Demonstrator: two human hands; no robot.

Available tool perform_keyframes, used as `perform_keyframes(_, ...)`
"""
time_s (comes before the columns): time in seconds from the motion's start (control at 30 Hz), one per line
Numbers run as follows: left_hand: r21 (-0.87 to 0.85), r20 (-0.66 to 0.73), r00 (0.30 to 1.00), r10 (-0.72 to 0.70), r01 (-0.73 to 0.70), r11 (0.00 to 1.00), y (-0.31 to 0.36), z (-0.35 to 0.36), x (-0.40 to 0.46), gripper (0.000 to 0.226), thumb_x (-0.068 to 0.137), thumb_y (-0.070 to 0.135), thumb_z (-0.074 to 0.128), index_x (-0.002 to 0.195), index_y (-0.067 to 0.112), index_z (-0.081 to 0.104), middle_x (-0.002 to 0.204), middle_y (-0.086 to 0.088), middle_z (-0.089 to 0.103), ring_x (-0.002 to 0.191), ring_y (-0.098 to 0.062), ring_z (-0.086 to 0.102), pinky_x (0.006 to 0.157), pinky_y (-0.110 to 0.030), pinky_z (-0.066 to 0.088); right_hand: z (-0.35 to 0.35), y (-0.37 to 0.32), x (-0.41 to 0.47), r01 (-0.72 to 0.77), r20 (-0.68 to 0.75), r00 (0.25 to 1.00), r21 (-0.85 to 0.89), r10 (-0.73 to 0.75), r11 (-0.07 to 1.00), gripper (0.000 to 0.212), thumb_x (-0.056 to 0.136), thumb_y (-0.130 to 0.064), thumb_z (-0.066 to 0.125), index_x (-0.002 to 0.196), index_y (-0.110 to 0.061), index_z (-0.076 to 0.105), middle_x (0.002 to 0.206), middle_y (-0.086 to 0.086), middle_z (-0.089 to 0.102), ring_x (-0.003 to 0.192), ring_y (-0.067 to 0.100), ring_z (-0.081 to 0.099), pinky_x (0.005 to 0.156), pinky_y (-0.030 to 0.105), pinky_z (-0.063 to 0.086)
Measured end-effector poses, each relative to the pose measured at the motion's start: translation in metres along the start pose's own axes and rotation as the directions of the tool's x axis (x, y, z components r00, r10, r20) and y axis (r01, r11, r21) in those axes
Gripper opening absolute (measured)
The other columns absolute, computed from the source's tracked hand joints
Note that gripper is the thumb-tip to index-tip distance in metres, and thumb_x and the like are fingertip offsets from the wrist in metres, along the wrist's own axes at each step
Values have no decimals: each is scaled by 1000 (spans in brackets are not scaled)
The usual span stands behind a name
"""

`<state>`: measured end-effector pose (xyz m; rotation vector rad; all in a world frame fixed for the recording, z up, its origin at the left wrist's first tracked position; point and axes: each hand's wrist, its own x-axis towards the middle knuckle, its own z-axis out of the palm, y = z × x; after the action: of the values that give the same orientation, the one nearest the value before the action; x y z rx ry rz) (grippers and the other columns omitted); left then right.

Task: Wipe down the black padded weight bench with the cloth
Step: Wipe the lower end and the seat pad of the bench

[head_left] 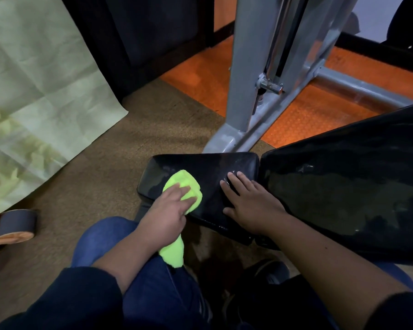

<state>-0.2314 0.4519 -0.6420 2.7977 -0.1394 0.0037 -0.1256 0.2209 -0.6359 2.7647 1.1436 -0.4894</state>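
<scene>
The wiping is under way on the small black seat pad [200,172] of the weight bench. The left hand [167,208] presses the lime-green cloth [189,184] flat against the pad, fingers straight over it, a tail hanging below the wrist. The right hand [248,203] rests open beside it, steadying. The long back pad [343,186] looks next, so the cloth must travel right.

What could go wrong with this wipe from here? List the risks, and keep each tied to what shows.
1. The right hand lies flat on the seat pad, so the patch under it may go unwiped.
2. The cloth under the left hand trails a tail off the pad's near edge; it might snag or drag.
3. The larger back pad shows smears and could be skipped.
</scene>
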Motion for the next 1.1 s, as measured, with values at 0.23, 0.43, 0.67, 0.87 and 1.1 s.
perform_keyframes(0.23,-22,30,999,-12,13,1000,1,1,-7,57,85,0,51,139,19,51,153,-7,36,146,-29,19,115,-27,1,3,-1,2,-14,1,1000,3,14,1000,72,102,-61,18,158,-27,-12,165,4,-22,152,23,-21,124,48,6)
perform_keyframes(0.43,-49,22,999,-31,32,998,6,3,0,59,87,1,50,142,20,47,156,-4,31,147,-26,14,116,-27,-1,5,-3,7,-31,55,998,19,30,999,72,101,-62,16,157,-30,-16,164,1,-28,150,22,-27,123,53,1)
perform_keyframes(0.67,17,3,999,-37,37,999,-2,-1,17,59,86,4,51,143,20,46,156,-5,31,147,-28,16,116,-31,4,5,-7,12,-59,113,992,27,56,998,74,99,-67,12,154,-31,-23,160,1,-36,146,24,-35,120,61,-3)
perform_keyframes(0.87,47,31,998,-58,57,997,-15,-9,36,59,82,4,53,140,19,50,154,-9,35,145,-32,21,119,-40,16,0,-8,15,-64,143,988,35,59,997,75,98,-69,12,153,-33,-24,159,0,-38,145,26,-37,118,64,-5)
perform_keyframes(1.1,29,6,999,-51,51,998,-18,-5,38,58,82,2,54,137,18,53,151,-8,40,144,-32,25,117,-35,14,-1,-8,14,-66,152,987,36,60,997,76,97,-70,12,153,-34,-25,158,1,-40,144,26,-39,118,65,-6)
